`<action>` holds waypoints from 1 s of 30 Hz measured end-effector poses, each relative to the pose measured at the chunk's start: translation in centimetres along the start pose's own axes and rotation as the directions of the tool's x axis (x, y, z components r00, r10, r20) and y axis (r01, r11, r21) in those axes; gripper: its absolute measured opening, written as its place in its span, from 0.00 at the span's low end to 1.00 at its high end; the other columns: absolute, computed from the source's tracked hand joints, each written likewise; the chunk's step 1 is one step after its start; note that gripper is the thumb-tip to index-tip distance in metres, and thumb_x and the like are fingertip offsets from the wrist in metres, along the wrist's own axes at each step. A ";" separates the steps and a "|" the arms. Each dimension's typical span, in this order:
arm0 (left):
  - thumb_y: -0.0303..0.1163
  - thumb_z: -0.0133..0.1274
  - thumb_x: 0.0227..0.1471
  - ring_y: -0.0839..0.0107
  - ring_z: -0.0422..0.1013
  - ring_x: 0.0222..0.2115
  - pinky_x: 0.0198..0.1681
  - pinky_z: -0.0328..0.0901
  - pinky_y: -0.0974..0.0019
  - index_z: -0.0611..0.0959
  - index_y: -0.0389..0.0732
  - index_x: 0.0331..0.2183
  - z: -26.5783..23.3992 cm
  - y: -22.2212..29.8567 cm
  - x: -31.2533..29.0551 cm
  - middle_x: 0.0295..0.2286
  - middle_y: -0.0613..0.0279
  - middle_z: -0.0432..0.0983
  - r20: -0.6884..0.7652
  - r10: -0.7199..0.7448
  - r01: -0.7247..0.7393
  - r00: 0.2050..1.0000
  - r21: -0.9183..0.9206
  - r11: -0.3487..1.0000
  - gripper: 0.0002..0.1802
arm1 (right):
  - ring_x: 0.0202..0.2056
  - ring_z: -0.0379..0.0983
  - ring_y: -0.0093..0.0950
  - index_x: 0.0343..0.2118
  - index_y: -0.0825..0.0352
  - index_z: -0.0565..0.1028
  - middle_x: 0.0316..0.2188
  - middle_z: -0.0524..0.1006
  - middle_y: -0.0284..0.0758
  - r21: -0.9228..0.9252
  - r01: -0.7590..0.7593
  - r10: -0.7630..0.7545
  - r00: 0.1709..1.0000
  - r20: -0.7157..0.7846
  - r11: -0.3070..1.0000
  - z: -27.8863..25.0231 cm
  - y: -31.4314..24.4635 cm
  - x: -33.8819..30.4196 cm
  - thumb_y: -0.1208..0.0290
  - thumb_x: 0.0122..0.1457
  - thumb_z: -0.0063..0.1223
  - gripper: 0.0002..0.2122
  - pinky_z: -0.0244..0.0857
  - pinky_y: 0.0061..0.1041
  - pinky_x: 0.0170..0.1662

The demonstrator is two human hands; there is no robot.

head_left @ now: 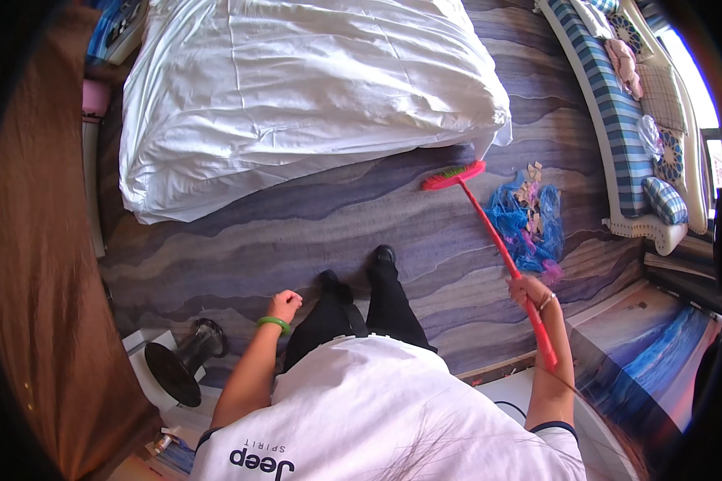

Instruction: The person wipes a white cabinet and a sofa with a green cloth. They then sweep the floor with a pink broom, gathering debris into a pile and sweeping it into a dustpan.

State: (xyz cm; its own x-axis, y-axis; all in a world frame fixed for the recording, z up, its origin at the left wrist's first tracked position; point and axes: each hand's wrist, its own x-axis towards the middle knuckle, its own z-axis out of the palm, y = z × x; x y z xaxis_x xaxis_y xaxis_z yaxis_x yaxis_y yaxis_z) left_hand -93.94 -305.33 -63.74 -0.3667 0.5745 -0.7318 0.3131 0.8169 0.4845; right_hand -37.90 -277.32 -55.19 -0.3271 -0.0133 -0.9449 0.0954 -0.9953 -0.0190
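Observation:
My right hand (pixel 531 293) is wrapped round the red handle of a broom (pixel 496 234). The broom slants away from me across the floor, its red head with green bristles lying by the near right corner of the bed. Just right of the handle is a heap of crumpled blue and pink plastic with torn cardboard scraps (pixel 529 210). My left hand (pixel 284 306), with a green bangle at the wrist, hangs beside my left leg. Its fingers are curled in and nothing shows in them.
A bed with a rumpled white sheet (pixel 313 88) fills the far middle. Along the right stands a sofa with blue checked covers (pixel 610 112) and cushions. A black stool-like object (pixel 180 369) sits at my left, near a brown curtain (pixel 64 264). The floor (pixel 281 232) has a wavy grey-purple pattern.

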 end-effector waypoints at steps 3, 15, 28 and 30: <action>0.32 0.48 0.47 0.74 0.73 0.24 0.30 0.66 0.70 0.80 0.37 0.25 0.9 -0.4 -0.4 0.21 0.62 0.77 0.018 0.013 -0.012 1.000 -0.028 1.000 0.09 | 0.11 0.51 0.11 0.19 0.58 0.59 0.12 0.57 0.20 -0.075 0.010 -0.010 1.000 0.008 0.997 2.5 2.2 -0.5 0.71 0.56 0.46 0.11 0.44 0.12 0.13; 0.31 0.48 0.48 0.74 0.72 0.24 0.30 0.66 0.71 0.79 0.36 0.25 -1.3 2.8 0.1 0.22 0.61 0.77 0.035 0.025 -0.025 0.999 -0.009 1.000 0.09 | 0.10 0.50 0.11 0.18 0.58 0.59 0.11 0.56 0.20 0.160 -0.139 0.112 0.980 0.167 0.977 -2.4 -2.4 4.4 0.68 0.58 0.43 0.13 0.44 0.10 0.11; 0.31 0.48 0.47 0.77 0.71 0.22 0.28 0.66 0.71 0.79 0.37 0.25 3.3 -5.0 -0.9 0.19 0.64 0.75 0.132 -0.019 -0.003 0.991 0.168 0.986 0.08 | 0.13 0.65 0.24 0.20 0.69 0.67 0.12 0.66 0.32 -0.549 -0.168 0.024 0.966 -0.259 0.819 0.8 10.1 -4.7 0.76 0.48 0.55 0.08 0.59 0.22 0.13; 0.31 0.48 0.48 0.76 0.71 0.22 0.28 0.66 0.71 0.79 0.37 0.25 3.6 -4.4 -0.5 0.19 0.64 0.75 0.144 -0.005 -0.021 0.990 0.182 0.983 0.09 | 0.13 0.66 0.24 0.18 0.69 0.66 0.12 0.67 0.33 -0.487 -0.210 0.095 0.964 -0.250 0.848 -1.5 9.7 -3.8 0.75 0.48 0.56 0.09 0.59 0.23 0.14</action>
State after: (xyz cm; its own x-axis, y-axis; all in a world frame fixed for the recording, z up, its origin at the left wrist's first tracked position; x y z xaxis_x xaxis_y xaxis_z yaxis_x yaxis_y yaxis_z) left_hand -92.01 -309.43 -67.23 -0.2383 0.5569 -0.7957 0.4754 0.7813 0.4045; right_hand -34.30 -286.82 -52.31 -0.0710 -0.0832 -0.9940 0.6071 -0.7943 0.0231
